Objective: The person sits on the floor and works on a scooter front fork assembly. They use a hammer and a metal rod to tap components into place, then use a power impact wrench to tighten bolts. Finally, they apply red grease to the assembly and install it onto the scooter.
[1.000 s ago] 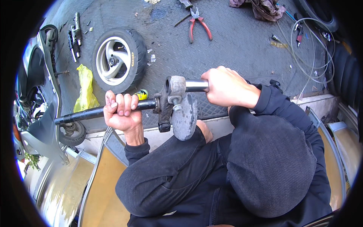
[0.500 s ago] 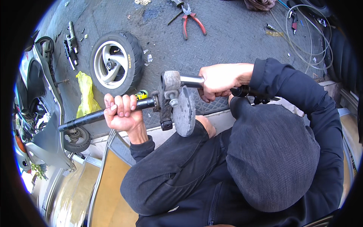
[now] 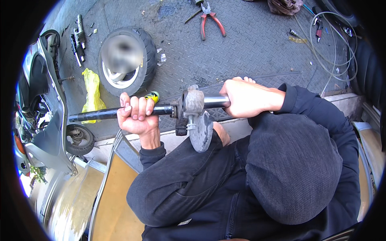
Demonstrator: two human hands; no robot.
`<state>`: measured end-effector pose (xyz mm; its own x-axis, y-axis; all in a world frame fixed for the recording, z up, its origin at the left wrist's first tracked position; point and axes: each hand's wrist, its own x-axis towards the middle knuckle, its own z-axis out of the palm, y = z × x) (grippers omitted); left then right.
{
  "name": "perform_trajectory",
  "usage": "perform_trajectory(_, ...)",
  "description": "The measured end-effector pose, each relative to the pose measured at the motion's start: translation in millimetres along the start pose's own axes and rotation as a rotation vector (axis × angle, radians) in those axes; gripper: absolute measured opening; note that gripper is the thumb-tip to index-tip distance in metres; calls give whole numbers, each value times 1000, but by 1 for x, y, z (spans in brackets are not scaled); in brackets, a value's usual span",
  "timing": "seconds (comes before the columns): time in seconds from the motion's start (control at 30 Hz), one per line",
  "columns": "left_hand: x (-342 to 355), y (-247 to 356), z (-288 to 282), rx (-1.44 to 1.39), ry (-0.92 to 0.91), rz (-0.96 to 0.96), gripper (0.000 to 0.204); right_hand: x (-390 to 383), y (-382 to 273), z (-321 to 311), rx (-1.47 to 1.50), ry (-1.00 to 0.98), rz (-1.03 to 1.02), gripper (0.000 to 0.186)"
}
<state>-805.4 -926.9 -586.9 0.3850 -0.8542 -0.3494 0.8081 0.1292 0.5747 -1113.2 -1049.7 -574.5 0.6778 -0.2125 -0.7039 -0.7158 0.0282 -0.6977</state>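
A scooter front fork assembly lies nearly level across my lap. My left hand [image 3: 138, 116] is closed around its black steering stem [image 3: 94, 115], fingers curled over the top. Its worn grey clamp [image 3: 193, 102] sits between my hands, with a bolt [image 3: 191, 122] pointing down and a scuffed grey rounded piece [image 3: 202, 138] hanging beside my knee. On the other side, my right hand [image 3: 249, 98] is closed around the shiny fork tube [image 3: 216, 101], knuckles up. The tube's far end is hidden behind that hand and my hooded head.
A scooter wheel [image 3: 149, 56] lies on the textured mat beyond my left hand, near a yellow plastic bag [image 3: 92, 92]. Red-handled pliers [image 3: 209, 20] lie farther off. A coiled hose [image 3: 356, 52] is at right; a partly dismantled scooter [image 3: 48, 120] stands at left.
The stem has swung closer to level and the clamp has turned. My right hand has rolled over the tube, hiding the dark parts seen beneath it before. Both hands keep their hold.
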Motion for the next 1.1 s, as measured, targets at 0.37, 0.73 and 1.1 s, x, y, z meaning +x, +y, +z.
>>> perform_trajectory(0.37,-5,-1,11,89,-97,47,12,-7,4,3,53,55,-2,17)
perform_trajectory(0.73,-3,-2,21,90,6,39,9,-3,8,2,2,40,81,33)
perform_trajectory(1.1,9,-2,30,97,90,29,9,0,-3,-5,-3,246,36,24)
